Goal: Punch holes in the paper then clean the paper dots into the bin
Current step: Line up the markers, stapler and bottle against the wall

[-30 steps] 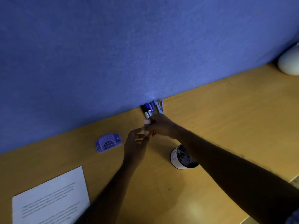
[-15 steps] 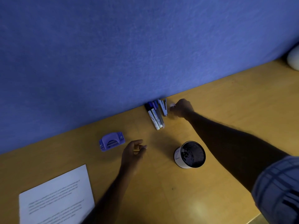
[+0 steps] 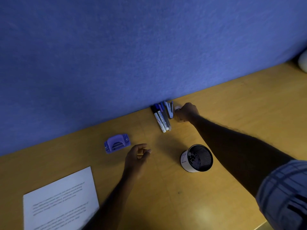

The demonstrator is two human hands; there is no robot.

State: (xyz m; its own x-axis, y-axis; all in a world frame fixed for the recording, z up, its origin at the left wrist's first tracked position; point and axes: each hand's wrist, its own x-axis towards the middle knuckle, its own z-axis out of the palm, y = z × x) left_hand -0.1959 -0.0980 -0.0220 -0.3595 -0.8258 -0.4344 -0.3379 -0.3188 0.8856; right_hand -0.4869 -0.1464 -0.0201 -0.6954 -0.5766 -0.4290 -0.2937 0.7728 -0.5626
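A purple hole punch [image 3: 117,143] sits on the wooden desk near the blue partition. A printed sheet of paper [image 3: 60,200] lies at the near left. A small mesh bin [image 3: 197,158] with a white band stands right of centre. My left hand [image 3: 137,156] hovers between punch and bin, fingers loosely curled, holding nothing. My right hand [image 3: 186,112] reaches to the partition, fingers curled round a small white object [image 3: 177,107] beside the pens.
Several markers and pens [image 3: 161,117] and a small stapler [image 3: 170,109] lie against the blue partition [image 3: 132,55]. A white rounded object [image 3: 303,63] sits at the far right edge. The desk's near edge shows at the lower right.
My right hand moved from beside the left hand out to the right of the stapler with the small white object. My left hand drew back and lowered toward the desk.
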